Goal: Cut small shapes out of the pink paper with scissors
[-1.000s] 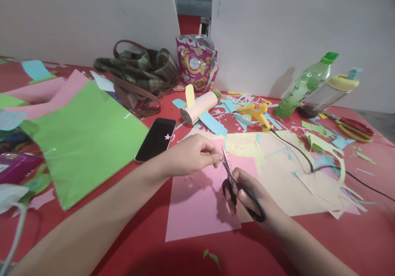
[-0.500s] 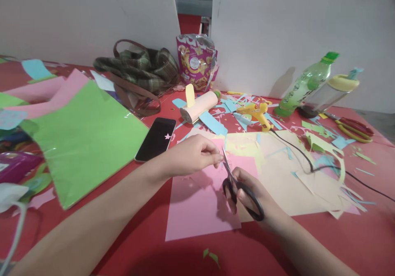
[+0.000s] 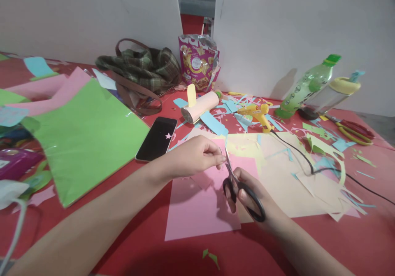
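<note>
My right hand (image 3: 247,191) grips black-handled scissors (image 3: 259,210), with fingers through the loops and the blades pointing up and away from me. Just left of the blades, my left hand (image 3: 202,156) is closed in a pinch. Whatever lies between its thumb and fingertips is too small to make out. Beneath both hands lies a pink sheet of paper (image 3: 197,214), partly covered by their shadows. A paper tube with yellow and blue paper flaps (image 3: 203,105) rests beyond my left hand. Left of it is a black phone (image 3: 156,140) bearing a small pink star (image 3: 168,136).
A yellow glue gun (image 3: 259,113) with a black cord lies among paper scraps. Cream paper (image 3: 277,185) spreads right. Behind stand a green bottle (image 3: 305,88), a clear cup (image 3: 330,94) and a snack bag (image 3: 199,61). Green sheets (image 3: 92,140) and a plaid bag (image 3: 148,70) are left.
Both hands keep nearly the same pose over the pink sheet. The scissor blades and left fingertips have shifted very slightly right; the whole view has moved a little too.
</note>
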The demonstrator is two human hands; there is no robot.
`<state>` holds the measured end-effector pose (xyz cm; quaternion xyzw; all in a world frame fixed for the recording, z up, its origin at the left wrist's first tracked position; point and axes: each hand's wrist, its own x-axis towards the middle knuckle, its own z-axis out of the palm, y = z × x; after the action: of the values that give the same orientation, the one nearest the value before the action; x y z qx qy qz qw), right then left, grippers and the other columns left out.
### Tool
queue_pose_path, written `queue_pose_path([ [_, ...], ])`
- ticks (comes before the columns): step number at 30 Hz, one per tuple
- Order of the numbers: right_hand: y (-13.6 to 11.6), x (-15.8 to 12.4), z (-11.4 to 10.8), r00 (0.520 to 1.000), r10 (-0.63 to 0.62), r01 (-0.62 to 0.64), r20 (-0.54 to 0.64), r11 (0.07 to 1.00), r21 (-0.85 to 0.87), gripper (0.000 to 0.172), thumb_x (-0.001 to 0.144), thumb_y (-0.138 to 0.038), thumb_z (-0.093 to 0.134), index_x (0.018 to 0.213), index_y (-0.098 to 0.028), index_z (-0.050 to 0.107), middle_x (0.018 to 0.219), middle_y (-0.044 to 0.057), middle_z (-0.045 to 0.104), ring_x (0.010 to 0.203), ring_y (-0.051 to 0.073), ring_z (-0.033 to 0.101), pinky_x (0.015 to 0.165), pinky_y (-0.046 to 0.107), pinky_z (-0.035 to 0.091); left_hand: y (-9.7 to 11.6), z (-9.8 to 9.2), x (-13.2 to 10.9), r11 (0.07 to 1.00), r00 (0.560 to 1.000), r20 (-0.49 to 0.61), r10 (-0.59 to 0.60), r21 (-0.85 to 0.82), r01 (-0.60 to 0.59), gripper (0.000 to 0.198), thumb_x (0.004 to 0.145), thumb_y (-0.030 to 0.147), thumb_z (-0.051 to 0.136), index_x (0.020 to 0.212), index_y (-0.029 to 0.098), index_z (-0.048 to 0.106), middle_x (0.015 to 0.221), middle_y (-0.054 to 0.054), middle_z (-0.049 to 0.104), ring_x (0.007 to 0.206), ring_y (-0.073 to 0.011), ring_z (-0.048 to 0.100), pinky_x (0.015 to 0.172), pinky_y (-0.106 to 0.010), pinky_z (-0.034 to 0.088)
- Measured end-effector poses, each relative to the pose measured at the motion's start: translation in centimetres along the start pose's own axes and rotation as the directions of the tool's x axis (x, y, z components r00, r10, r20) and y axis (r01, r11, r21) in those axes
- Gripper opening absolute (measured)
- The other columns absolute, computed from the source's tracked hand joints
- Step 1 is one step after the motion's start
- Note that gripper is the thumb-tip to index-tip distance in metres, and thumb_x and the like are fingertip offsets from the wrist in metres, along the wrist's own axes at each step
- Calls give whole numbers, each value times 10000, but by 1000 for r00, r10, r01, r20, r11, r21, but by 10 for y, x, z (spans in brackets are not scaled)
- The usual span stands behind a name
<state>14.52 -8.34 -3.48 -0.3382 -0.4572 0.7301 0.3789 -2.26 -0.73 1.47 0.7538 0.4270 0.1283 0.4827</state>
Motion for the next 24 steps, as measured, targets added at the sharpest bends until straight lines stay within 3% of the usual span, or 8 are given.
queue_pose_path([
  [8,6,2,-1,999,-49,51,-18,994,95,278,715,-401,549,728,-191,368,711,6,451,608,117,451,582,268,344,0,10,1,991,997,-63,38,-123,-46,287,725,344,435,525,146,487,496,44,361,477,-74,337,465,-191,276],
  [18,9,1,-2,991,-132,135,-28,985,110,226,755,-387,502,751,-193,386,700,9,462,610,122,449,559,262,347,2,24,3,954,993,-117,35,-292,-68,245,749,265,422,592,136,558,564,21,509,555,-84,459,545,-186,346],
  [24,10,2,-2,990,-127,133,-68,987,87,236,744,-400,510,749,-195,393,692,5,455,642,133,457,587,268,357,2,33,2,948,979,-205,18,-309,-82,249,765,260,409,563,144,499,529,43,475,510,-69,434,515,-180,337],
])
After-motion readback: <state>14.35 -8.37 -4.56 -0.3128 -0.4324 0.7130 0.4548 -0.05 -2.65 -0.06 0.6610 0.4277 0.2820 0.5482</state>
